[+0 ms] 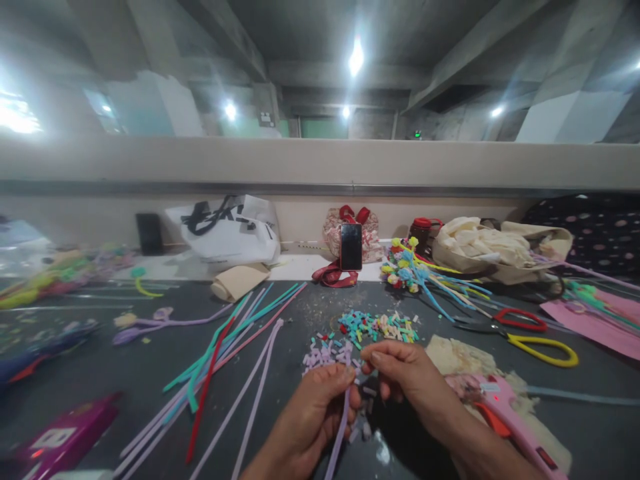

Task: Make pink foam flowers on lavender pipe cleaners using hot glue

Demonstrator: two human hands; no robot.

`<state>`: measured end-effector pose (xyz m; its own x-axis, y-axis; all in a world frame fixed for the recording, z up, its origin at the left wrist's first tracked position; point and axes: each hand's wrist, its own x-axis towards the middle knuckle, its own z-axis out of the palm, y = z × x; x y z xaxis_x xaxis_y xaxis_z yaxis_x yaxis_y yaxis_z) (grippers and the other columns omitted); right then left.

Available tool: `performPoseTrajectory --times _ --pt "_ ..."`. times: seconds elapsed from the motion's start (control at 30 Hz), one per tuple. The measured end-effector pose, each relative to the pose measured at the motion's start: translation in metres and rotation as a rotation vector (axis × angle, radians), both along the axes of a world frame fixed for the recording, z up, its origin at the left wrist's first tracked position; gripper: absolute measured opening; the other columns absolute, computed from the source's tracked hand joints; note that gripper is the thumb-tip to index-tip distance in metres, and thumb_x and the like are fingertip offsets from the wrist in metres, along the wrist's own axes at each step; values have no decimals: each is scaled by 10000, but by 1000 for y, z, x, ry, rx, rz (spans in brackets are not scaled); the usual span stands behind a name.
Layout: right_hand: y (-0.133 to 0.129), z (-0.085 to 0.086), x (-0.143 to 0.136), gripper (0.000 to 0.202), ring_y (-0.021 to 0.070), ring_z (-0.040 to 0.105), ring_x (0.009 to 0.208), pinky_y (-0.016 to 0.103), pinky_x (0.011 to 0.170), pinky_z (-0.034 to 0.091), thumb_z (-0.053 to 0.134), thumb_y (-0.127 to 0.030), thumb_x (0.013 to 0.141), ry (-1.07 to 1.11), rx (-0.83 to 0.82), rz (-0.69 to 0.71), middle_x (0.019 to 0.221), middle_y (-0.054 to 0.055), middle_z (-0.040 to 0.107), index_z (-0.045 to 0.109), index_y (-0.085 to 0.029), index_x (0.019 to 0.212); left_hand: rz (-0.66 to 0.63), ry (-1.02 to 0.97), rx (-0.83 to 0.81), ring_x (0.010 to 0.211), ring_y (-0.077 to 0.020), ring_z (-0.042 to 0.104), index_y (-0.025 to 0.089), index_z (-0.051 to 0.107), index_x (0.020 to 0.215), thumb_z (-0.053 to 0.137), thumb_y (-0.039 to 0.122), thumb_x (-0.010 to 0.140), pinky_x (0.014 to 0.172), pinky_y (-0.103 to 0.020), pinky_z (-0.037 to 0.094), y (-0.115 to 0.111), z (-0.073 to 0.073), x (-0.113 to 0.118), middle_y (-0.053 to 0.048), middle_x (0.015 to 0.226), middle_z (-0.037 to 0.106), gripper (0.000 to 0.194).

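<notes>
The left hand (320,403) pinches a lilac pipe cleaner (341,427); the right hand (407,370) presses thumb and forefinger together, contents unclear. Tip work seems underway, calling for steadiness.

Looks from the wearer's head, above the near side of the counter (293,353), facing forward and tilted down. Has the left hand (317,407) and right hand (403,370) close by, at lower centre and just right of it. Covers the counter across the lower part of the frame, with the phone (351,247) farther off near the middle. Meets the partition (300,160) head-on across the middle band, then takes in the distant ceiling (320,33) along the top. Spreads wide, stretching toward both side edges.
</notes>
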<state>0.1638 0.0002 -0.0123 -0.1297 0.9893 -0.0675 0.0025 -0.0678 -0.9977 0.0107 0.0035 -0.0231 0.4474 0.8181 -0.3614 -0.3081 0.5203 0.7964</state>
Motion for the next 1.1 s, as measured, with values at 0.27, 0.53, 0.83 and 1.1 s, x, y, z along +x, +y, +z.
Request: performPoseTrajectory --times 0.27,0.53,0.83,1.1 --pt "-5 2 2 80 93 505 535 194 503 384 564 -145 719 -348 366 10 624 -25 551 626 -163 672 -42 -45 -67 321 -36 444 104 576 645 550 258 731 308 -118 350 -1 -3 -1 20 447 519 179" --pt "-10 4 3 105 108 507 609 211 573 362 525 -113 754 -599 555 76 644 -17 541 558 -165 669 -62 -32 -59 316 -37 443 109 539 547 560 258 713 300 -117 343 0 -4 1 19 436 518 224" --pt "7 15 32 143 113 488 631 216 592 361 497 -180 790 -526 523 120 650 -26 518 544 -174 655 -156 94 -53 235 -30 372 130 548 646 557 290 689 232 -95 234 -1 2 0 46 360 508 166" --pt "5 22 36 144 104 501 615 217 611 357 533 -190 788 -557 578 227 636 -23 548 588 -165 657 -252 177 -61 215 -38 349 137 542 613 516 268 658 216 -106 230 -3 -1 1 51 324 490 141"
